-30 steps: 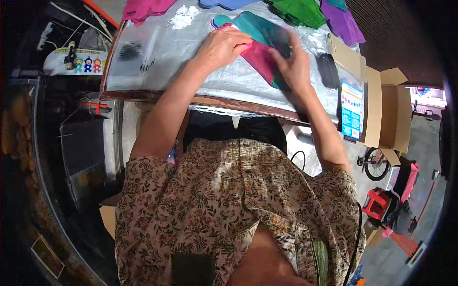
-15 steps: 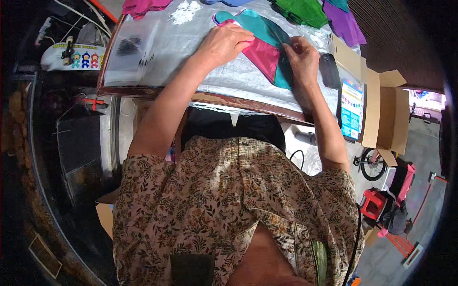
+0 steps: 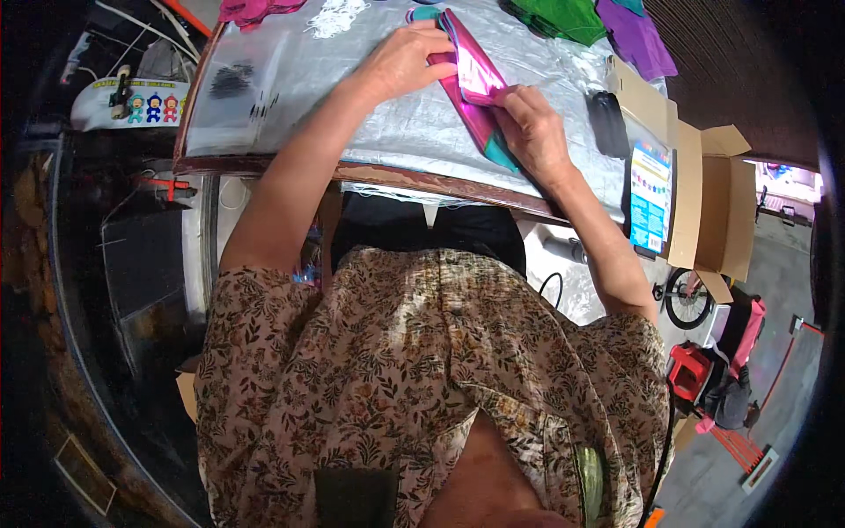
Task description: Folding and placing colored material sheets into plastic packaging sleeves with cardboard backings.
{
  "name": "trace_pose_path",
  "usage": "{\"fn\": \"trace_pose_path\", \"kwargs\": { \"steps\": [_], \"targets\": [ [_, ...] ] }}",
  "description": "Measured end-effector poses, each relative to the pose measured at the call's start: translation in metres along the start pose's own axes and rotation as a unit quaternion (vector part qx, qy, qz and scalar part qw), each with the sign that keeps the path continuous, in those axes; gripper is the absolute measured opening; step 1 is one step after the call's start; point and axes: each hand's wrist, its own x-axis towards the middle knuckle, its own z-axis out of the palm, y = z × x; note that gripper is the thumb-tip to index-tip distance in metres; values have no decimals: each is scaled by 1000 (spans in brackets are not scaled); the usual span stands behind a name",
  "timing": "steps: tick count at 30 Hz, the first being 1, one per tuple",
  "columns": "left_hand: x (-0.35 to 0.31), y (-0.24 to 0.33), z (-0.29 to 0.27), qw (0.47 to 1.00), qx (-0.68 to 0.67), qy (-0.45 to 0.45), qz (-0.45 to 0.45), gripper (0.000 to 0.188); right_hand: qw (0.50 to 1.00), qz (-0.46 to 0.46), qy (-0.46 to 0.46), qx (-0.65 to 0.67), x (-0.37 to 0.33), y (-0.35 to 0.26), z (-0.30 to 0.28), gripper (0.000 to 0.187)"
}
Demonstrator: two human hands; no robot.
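On the table [image 3: 352, 189] lies a long, narrow fold of shiny pink cloth [image 3: 466, 106], slanting from far left to near right. Teal cloth [image 3: 500, 157] shows at its near end, and a bit of teal peeks out at the far end. My left hand [image 3: 409, 63] grips the fold's left edge near the far end, fingers bent over it. My right hand [image 3: 535, 132] pinches a lifted pink flap at its right side, thumb and fingertips together. Between the hands a pale, glossy patch [image 3: 476, 77] with small marks shows on the flap; whether it is a label or glare is unclear.
Green cloth [image 3: 563, 19] and purple cloth [image 3: 641, 42] are piled at the far right, pink cloth [image 3: 260, 9] at the far left beside white strings [image 3: 336, 18]. A plastic bag of small black pieces [image 3: 233, 81] lies left. Right stand a dark case [image 3: 607, 123] and an open cardboard box [image 3: 726, 207].
The cloth has gone from spread wide, teal and pink, to a narrow pink fold. My right hand has moved left and nearer; my left hand shifted slightly left.
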Motion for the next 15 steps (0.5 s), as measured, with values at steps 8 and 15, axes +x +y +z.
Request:
{"fn": "trace_pose_path", "kwargs": {
  "steps": [8, 15],
  "targets": [
    [20, -24, 10, 1000, 24, 2, -8, 41, 996, 43, -5, -74, 4, -33, 12, 14],
    [33, -17, 8, 1000, -1, 3, -3, 30, 995, 37, 20, -96, 9, -41, 20, 16]
  ]
}}
